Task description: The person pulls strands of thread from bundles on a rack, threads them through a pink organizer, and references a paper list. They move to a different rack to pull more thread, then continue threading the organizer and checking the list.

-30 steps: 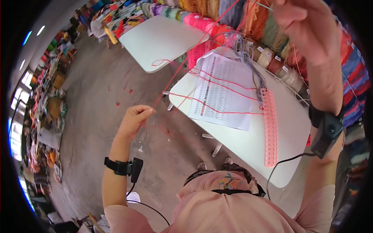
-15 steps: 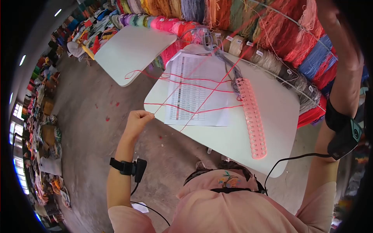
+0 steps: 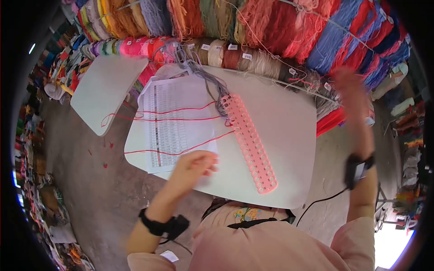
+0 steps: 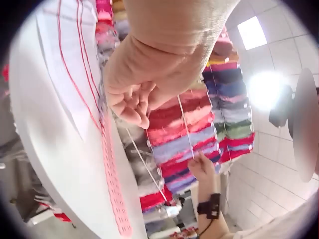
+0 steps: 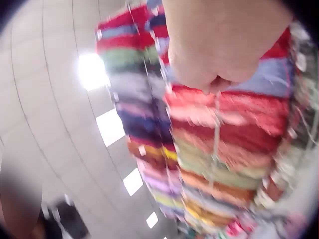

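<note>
A pink perforated strip point(image 3: 251, 151) lies slantwise on the white table point(image 3: 289, 131), grey threads point(image 3: 211, 80) bunched at its upper end. Several red threads point(image 3: 181, 119) run left from it across a printed sheet point(image 3: 196, 92). My left hand point(image 3: 192, 171) hovers over the table's front edge, left of the strip. Its fingers curl loosely, and no thread shows in them in the left wrist view point(image 4: 149, 74). Raised at the right, in front of hanging yarn, my right hand point(image 3: 351, 90) is blurred; the right wrist view point(image 5: 219, 55) hides its fingertips.
Behind the table hang many-coloured yarn skeins point(image 3: 266, 27), with labelled rolls point(image 3: 217, 52) below them. A second white table point(image 3: 106, 90) stands at the left. A black cable point(image 3: 316, 201) trails from the right wrist camera.
The view has turned right. My left hand has come over the table edge and its fingers have loosened; the long slanting red thread no longer shows. My right hand has come down from overhead.
</note>
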The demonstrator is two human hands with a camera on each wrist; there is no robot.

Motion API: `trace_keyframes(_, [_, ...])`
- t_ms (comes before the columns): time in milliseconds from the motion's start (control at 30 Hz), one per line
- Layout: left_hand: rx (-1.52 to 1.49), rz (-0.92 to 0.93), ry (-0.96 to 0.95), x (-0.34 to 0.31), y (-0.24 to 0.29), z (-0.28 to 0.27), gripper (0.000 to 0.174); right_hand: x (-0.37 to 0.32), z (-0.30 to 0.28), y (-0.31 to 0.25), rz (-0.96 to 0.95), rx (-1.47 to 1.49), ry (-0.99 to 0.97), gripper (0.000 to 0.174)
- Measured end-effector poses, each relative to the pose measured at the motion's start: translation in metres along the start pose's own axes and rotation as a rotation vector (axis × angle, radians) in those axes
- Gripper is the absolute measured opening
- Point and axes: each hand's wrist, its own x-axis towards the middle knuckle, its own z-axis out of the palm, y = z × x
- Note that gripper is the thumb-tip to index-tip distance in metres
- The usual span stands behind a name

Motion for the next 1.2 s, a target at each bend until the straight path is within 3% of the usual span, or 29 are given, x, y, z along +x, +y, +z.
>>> trace_keyframes(33, [-0.063,-0.057,-0.047,0.012,-0.002,0.019,0.027,-0.017,0.062,-0.002,0.255,-0.22,-0.158,0.025])
trace_keyframes(67, [-0.132,-0.084,-0.004,0.024,-0.006,0.033,0.027,-0.03,0.097,0.015,0.38,-0.202,-0.258,0.022])
trace_keyframes(133, [-0.276,-0.13,0.092,0.048,-0.018,0.051,0.027,-0.05,0.148,0.054,0.408,-0.098,-0.35,0.017])
trace_keyframes(200, [-0.421,-0.185,0.104,0.06,-0.022,0.057,0.024,-0.057,0.172,0.081,0.426,-0.192,-0.436,0.015])
trace_keyframes(333, [-0.354,-0.264,0.024,0.075,-0.024,0.052,0.014,-0.063,0.183,0.089,0.311,-0.33,-0.496,0.016])
trace_keyframes(533, [-0.237,-0.232,0.127,0.092,-0.023,0.05,0.011,-0.052,0.179,0.086,0.27,-0.331,-0.637,0.018])
trace_keyframes(800, [-0.404,-0.172,0.102,0.109,-0.037,0.048,0.007,-0.041,0.179,0.087,0.203,-0.43,-0.797,0.023])
trace_keyframes(1000, [-0.251,-0.183,0.149,0.113,-0.038,0.051,0.009,-0.045,0.185,0.077,0.259,-0.415,-0.747,0.021])
trace_keyframes(1033, [-0.182,-0.198,0.262,0.11,-0.036,0.056,0.013,-0.05,0.185,0.078,0.261,-0.389,-0.705,0.02])
trace_keyframes(1133, [-0.31,-0.087,0.427,0.091,-0.035,0.06,0.016,-0.072,0.183,0.087,0.129,-0.416,-0.558,0.019])
trace_keyframes(1200, [-0.568,-0.043,0.273,0.081,-0.043,0.051,0.017,-0.083,0.183,0.091,0.005,-0.449,-0.468,0.019])
